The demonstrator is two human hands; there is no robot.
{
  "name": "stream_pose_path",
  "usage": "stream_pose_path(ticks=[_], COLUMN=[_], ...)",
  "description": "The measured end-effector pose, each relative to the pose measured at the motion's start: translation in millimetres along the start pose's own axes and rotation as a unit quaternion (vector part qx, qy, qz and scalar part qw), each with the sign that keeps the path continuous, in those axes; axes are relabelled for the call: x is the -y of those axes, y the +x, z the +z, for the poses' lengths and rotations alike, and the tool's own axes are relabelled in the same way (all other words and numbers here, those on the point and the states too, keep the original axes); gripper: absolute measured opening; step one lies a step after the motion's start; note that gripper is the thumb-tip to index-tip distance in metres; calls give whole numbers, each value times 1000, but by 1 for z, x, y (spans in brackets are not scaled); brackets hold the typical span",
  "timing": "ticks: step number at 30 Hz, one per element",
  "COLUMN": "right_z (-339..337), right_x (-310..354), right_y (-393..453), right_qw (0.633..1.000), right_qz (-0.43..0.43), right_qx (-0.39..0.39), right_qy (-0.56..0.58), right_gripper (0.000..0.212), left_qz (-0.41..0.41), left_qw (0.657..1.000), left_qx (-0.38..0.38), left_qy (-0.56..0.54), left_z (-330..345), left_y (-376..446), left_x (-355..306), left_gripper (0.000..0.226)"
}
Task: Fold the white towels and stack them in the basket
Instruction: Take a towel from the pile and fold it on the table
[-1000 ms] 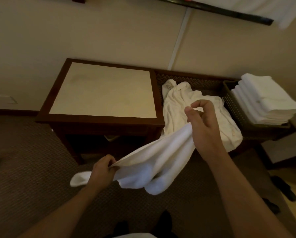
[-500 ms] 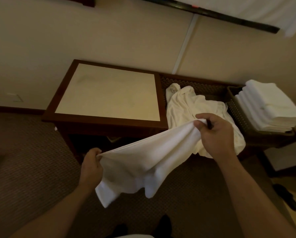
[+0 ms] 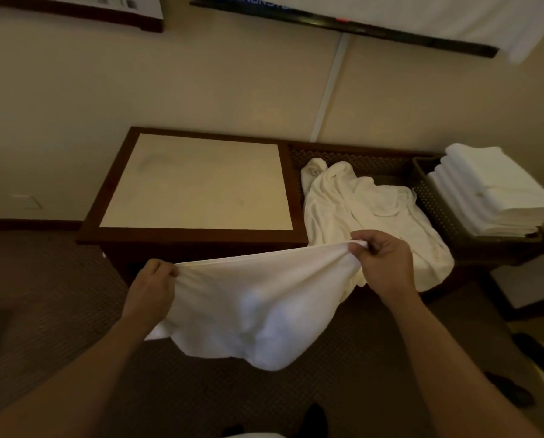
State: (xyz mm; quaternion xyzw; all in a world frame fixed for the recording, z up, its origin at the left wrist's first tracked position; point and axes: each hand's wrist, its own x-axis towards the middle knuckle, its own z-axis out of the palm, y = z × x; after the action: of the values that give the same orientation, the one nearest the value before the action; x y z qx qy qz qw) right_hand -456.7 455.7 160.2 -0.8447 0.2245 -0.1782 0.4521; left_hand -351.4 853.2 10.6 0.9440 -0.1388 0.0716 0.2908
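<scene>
Your left hand (image 3: 152, 287) and right hand (image 3: 381, 263), fingers clamped on its corners, have now stretched the limp white cotton towel (image 3: 254, 308) taut before the dark wood table (image 3: 198, 238), ready for folding.

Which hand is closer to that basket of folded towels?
Right. The right hand is just left of the basket; the left hand is farther left, gripping the towel.
</scene>
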Motion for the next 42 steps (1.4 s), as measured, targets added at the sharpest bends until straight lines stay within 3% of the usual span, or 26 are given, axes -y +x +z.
stream_pose_path(ticks=[5,7,10,14,17,18,25,28,31,36,40,42], right_z=[-12,-12,-6,20,45,48,60,60,66,77,78,83], right_x=[-24,-31,-38,-38,-53,-60,-78,-74,-63,-56,-70,-78], right_y=[6,6,6,3,-8,-9,-1,15,35,46,58,61], right_qw=[999,999,997,995,984,983,987,985,984,985,990,992], right_qz=[23,27,33,70,52,60,84,89,64,47,74,84], right_qx=[-36,-7,58,24,159,166,127,101,87,87,35,1], right_qy=[-28,-27,-23,65,-64,-60,48,109,139,144,118,98], right_gripper=[18,17,18,17,16,16,17,18,20,21,20,22], left_qz=[183,125,30,-1,-56,-57,-82,-57,-38,-89,32,40], left_qw=[980,989,999,999,996,996,996,998,998,995,988,981], left_qx=[72,83,14,-29,-60,-56,-5,38,27,23,50,70], left_qy=[26,10,-17,-25,-35,-30,-34,10,35,38,140,178], left_z=[-49,-64,-76,-71,-66,-65,-66,-69,-67,-60,-52,-46], left_y=[18,28,45,63,67,66,60,63,72,84,85,89], left_x=[2,0,-2,-3,3,5,16,28,35,28,28,36], left_gripper=[5,14,16,24,23,22,21,20,21,29,36,36])
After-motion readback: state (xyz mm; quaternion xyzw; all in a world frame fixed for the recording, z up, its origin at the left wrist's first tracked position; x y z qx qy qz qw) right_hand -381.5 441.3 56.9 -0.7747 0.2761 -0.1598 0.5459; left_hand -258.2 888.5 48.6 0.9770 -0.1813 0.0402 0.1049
